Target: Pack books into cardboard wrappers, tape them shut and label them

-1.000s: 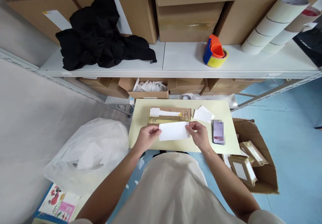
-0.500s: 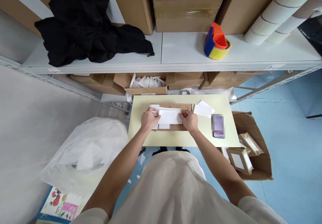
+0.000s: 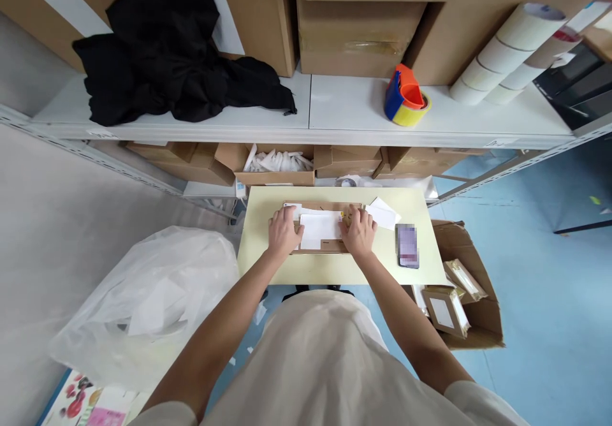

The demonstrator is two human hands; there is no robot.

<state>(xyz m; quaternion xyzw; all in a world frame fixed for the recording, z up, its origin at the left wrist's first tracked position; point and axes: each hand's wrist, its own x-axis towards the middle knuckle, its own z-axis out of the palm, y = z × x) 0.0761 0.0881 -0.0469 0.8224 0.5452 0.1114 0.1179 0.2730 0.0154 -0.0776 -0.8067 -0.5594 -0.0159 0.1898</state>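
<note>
A flat brown cardboard box (image 3: 332,246) lies on the small pale-yellow table, with a white paper label (image 3: 318,226) across its top and other white patches around it. My left hand (image 3: 284,231) grips the box's left end, fingers bent toward its far side and thumb at the label's left edge. At the opposite end my right hand (image 3: 358,229) holds the box in the same way, its thumb by the label's right edge. Both palms hide the box's ends. White paper slips (image 3: 382,213) rest just right of my right hand, and a phone (image 3: 407,245) lies beyond them.
The pale-yellow table (image 3: 296,275) stands against a shelf (image 3: 344,110) bearing a tape dispenser (image 3: 406,97), black cloth (image 3: 167,56) and paper rolls (image 3: 497,50). An open carton (image 3: 485,324) with packages is on the floor at right. A white plastic bag (image 3: 157,286) bulges at left.
My fingers have gone from pinching the label's two sides to spreading over the box's ends. The label now lies flatter on the box. The camera view has shifted slightly.
</note>
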